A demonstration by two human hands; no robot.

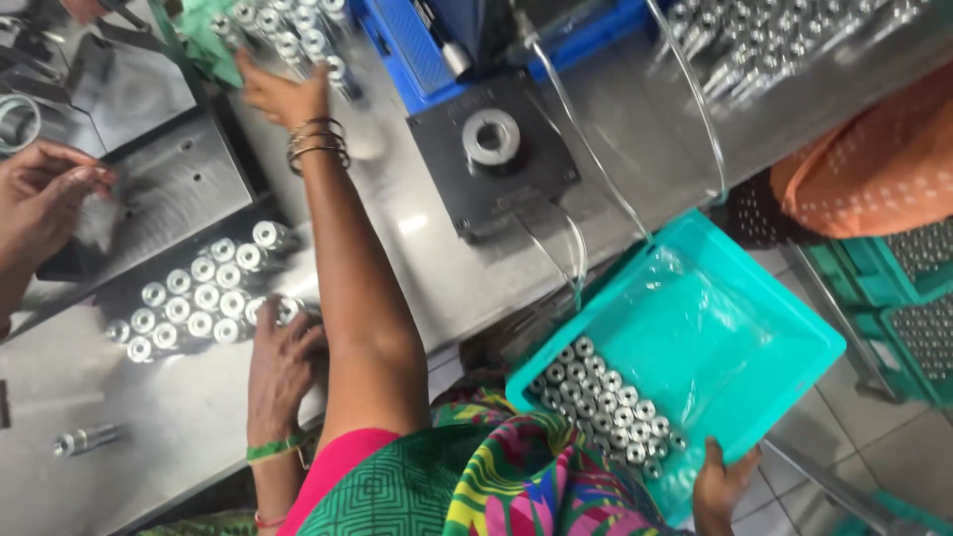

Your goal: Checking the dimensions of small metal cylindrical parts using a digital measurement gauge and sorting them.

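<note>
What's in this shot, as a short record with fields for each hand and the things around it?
Left hand: reaches across the steel bench to a row of metal cylinders by a green cloth; blurred, grip unclear
Right hand: grips the near edge of the teal tray
Tray contents: small metal rings bunched in one corner
Other hands: green-bangled hand on a cluster of upright cylinders; far-left hand holds a small part
Bench centre: dark block
</note>
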